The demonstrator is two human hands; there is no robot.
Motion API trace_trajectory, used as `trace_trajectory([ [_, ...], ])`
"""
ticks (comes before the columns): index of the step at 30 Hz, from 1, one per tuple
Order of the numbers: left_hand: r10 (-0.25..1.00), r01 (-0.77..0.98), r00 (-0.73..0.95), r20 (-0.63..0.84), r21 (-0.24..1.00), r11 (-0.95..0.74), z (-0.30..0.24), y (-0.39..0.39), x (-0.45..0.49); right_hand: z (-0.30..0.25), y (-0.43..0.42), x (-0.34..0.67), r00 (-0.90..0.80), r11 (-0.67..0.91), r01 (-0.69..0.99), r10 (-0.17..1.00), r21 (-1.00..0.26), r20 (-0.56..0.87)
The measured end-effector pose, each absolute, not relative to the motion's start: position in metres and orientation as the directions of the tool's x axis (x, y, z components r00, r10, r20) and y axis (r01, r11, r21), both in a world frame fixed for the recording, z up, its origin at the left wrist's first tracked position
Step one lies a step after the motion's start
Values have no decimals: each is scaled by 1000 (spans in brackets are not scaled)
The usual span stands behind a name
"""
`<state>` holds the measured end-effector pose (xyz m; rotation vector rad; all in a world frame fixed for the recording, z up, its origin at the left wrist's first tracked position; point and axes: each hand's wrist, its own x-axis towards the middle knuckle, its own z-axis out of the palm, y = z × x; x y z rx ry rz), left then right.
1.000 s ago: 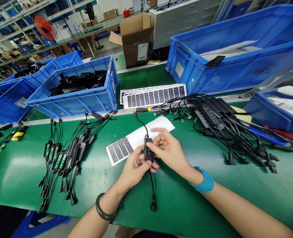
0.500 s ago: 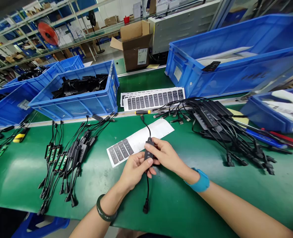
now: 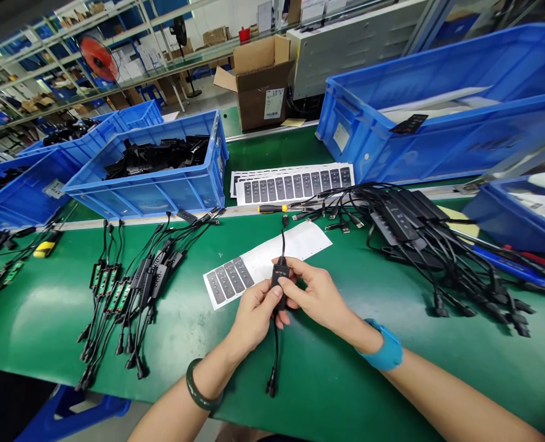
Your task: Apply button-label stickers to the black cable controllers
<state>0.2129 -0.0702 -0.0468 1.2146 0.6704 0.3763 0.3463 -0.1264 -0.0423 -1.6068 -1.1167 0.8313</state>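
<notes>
Between my two hands is a black inline cable controller (image 3: 280, 272), a small button box with a cable out of each end. My left hand (image 3: 255, 310) is closed around its lower left side, thumb on the face. From the right, my right hand (image 3: 316, 293) grips it too, with the thumb pressed on the front. One cable runs up toward a plug; the other hangs down to a connector (image 3: 271, 388). Just behind my hands lies a white sheet (image 3: 295, 245) with several grey button labels (image 3: 230, 280) at its left end.
More label sheets (image 3: 295, 184) and a yellow-black screwdriver (image 3: 273, 209) lie at the back. Finished-looking controllers with cables (image 3: 401, 221) are heaped right; units with bare green circuit boards (image 3: 110, 282) lie left. Blue bins (image 3: 147, 196) and a cardboard box (image 3: 260, 92) stand behind.
My right thumb has shifted down the controller's face, uncovering its upper part. Both hands still hold it. The whole view has shifted slightly, so the bench appears further right.
</notes>
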Motion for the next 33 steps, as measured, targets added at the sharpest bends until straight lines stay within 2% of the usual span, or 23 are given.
trace_trajectory([
  [3, 600, 204, 756, -262, 965, 163, -43, -63, 207, -44, -127, 349, 355, -57, 352, 932, -934, 77],
  [6, 737, 286, 670, -94, 948, -140, -37, -53, 200, -43, -129, 350, 334, -22, 386, 935, -922, 118],
  [7, 780, 276, 625, -28, 943, -187, -35, -50, 199, -43, -130, 350, 327, -16, 395, 937, -919, 124],
  [9, 830, 198, 557, 7, 970, -142, -34, -46, 200, -42, -131, 348, 319, -8, 404, 939, -915, 132],
  [13, 820, 80, 563, -106, 994, 73, -35, -41, 205, -42, -132, 342, 286, 6, 389, 950, -921, 127],
  [18, 810, 92, 567, -146, 989, 113, -34, -41, 204, -45, -132, 343, 282, -7, 344, 954, -939, 97],
  [23, 839, 97, 532, -117, 992, 77, -35, -46, 200, -44, -132, 344, 303, -21, 354, 949, -935, 93],
  [25, 864, 117, 502, -38, 993, -24, -37, -48, 199, -44, -132, 343, 317, -23, 365, 943, -931, 101],
  [27, 869, 146, 482, 111, 968, -204, -38, -49, 199, -45, -132, 343, 324, -15, 375, 939, -927, 116],
  [30, 802, 159, 504, 322, 878, -452, -37, -50, 198, -47, -133, 342, 321, 4, 392, 937, -920, 140],
  [33, 740, 148, 532, 413, 814, -561, -36, -50, 197, -48, -133, 342, 313, 19, 416, 935, -909, 163],
])
